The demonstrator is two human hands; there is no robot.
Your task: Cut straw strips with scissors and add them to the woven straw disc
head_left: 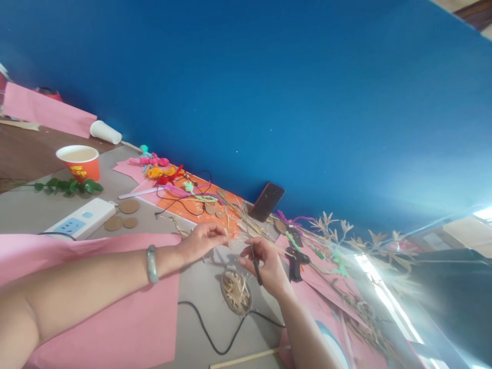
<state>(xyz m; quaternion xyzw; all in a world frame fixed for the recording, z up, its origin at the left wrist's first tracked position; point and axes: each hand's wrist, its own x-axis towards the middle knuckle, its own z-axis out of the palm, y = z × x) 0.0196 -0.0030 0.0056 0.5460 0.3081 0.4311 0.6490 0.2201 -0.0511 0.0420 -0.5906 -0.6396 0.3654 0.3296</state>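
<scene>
My left hand (203, 240), with a bracelet (152, 264) on its wrist, is closed in a pinch on a thin straw-coloured strip (228, 238). My right hand (267, 266) grips a slim dark tool (255, 264) that points up and away; whether it is scissors or tweezers I cannot tell. The two hands are close together but apart. Just below them a small oval piece (237, 292) lies on the grey table, covered with pale, straw-like cut bits.
A black glue gun (295, 262) lies right of my right hand. A phone (268, 201) leans on the blue wall (246, 92). Pink paper (126, 312), a power strip (80, 218), a paper cup (86, 169), a black cord (207, 335) and dried stems (361, 307) surround the work.
</scene>
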